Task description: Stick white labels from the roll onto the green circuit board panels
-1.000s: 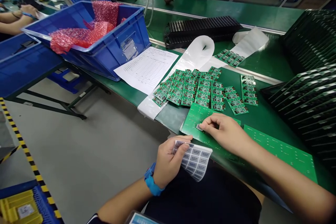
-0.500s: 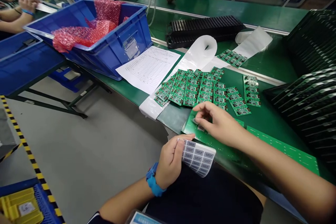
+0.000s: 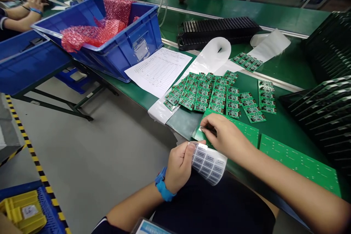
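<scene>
My left hand [image 3: 179, 166] is closed on a curled sheet of printed labels [image 3: 210, 164], thumb on top. The sheet carries rows of small grey labels, with a white patch at its upper edge. My right hand [image 3: 219, 131] pinches a small label [image 3: 202, 128] against the left end of a bare green circuit board [image 3: 244, 127], which lies on a stack at the table edge. The palm and fingers hide part of that board. Just beyond it lie several rows of small populated circuit boards [image 3: 203, 93], overlapping one another.
Another bare green panel [image 3: 298, 161] lies to the right. Black racks [image 3: 320, 109] holding boards stand at the right edge. A blue crate [image 3: 109, 51] with red bubble wrap [image 3: 90, 34], a printed form [image 3: 159, 69] and black trays [image 3: 216, 31] are farther back. Co-workers sit across and left.
My right fingers have closed in and press lower at the board's left end. My left hand keeps the label sheet, tilted slightly. The whole view has shifted a little.
</scene>
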The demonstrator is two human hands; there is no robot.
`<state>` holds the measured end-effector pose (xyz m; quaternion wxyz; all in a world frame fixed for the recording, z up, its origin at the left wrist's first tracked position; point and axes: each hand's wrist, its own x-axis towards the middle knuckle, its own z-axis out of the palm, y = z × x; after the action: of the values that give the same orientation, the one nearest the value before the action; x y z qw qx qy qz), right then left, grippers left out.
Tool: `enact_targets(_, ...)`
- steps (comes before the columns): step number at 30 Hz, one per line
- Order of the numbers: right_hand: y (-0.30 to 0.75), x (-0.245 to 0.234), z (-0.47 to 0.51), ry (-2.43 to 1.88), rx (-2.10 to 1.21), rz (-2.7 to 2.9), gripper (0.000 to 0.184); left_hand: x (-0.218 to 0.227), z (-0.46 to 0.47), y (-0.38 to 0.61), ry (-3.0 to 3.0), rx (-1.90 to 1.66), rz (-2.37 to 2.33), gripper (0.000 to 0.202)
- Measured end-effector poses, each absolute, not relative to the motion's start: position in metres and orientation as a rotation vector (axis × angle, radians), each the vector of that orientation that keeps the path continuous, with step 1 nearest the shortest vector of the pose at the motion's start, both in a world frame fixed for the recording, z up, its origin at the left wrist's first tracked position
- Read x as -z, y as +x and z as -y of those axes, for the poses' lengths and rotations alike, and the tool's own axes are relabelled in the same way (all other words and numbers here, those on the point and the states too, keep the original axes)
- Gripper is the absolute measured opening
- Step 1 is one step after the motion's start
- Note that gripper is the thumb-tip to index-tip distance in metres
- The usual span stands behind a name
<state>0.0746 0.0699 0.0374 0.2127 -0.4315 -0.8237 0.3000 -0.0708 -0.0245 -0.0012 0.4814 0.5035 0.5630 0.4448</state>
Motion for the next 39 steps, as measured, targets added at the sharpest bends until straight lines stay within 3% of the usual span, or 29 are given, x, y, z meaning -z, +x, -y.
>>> enact_targets(3,0.077,-0.048,-0.061,-1.126,-0.88,2.18,0.01,0.0,0.025,-0.071,1.259,-1.089,-1.363,0.039)
enact_targets(6,0.075,-0.059,-0.053,-1.138,-1.163,2.168,0.005,0.002,0.025,-0.071,1.323,-1.088,-1.418,0.041)
enact_targets(11,0.07,-0.064,-0.047,-1.244,-1.439,2.02,0.013,0.005,0.021,-0.07,1.41,-1.079,-1.488,0.042)
enact_targets(17,0.081,-0.066,-0.066,-1.254,-1.321,1.849,0.013,-0.002,0.013,-0.071,1.452,-1.052,-1.452,0.038)
enact_targets(22,0.095,-0.051,-0.106,-1.624,-1.134,1.881,0.018,-0.006,0.014,-0.072,1.455,-1.006,-1.437,0.032)
enact_targets(31,0.089,-0.034,-0.116,-1.733,-1.09,1.964,0.02,-0.005,0.015,-0.071,1.461,-0.949,-1.459,0.031)
enact_targets(34,0.087,-0.031,-0.11,-1.654,-0.825,2.129,0.021,-0.006,0.014,-0.071,1.481,-0.955,-1.453,0.03)
enact_targets(39,0.093,-0.035,-0.102,-1.503,-0.004,2.404,0.014,-0.006,0.014,-0.071,1.497,-0.954,-1.459,0.029)
